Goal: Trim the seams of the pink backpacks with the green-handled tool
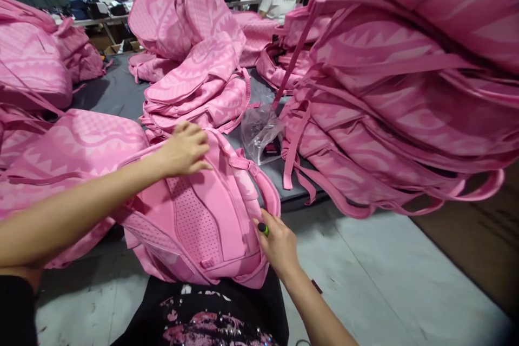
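You have the pink backpack [208, 203] right in front of you, at the near edge of the dark-covered counter [111, 86]; it leans with its top away from you, its padded, dotted back panel turned up and its lower end overhanging your dark clothes; your left hand [186, 148] is at its top edge, the fingers bent and close together, though you cannot tell from this view whether they pinch the fabric; your right hand [279, 243] is at its right side, beside the shoulder strap [265, 186], the fingers closed around a small green-and-black tool [263, 228] whose end pokes out by the thumb; just beyond the backpack lies a pile of pink backpacks [198, 75]; to its right, a clear plastic bag [259, 127] rests on the counter, with something dark inside; farther right, a tall stack of pink backpacks [385, 102] leans over the counter's edge, straps hanging down; to your left, another pink backpack [81, 143] lies near your forearm; across the counter, a person in a white shirt [279, 0] is in view.
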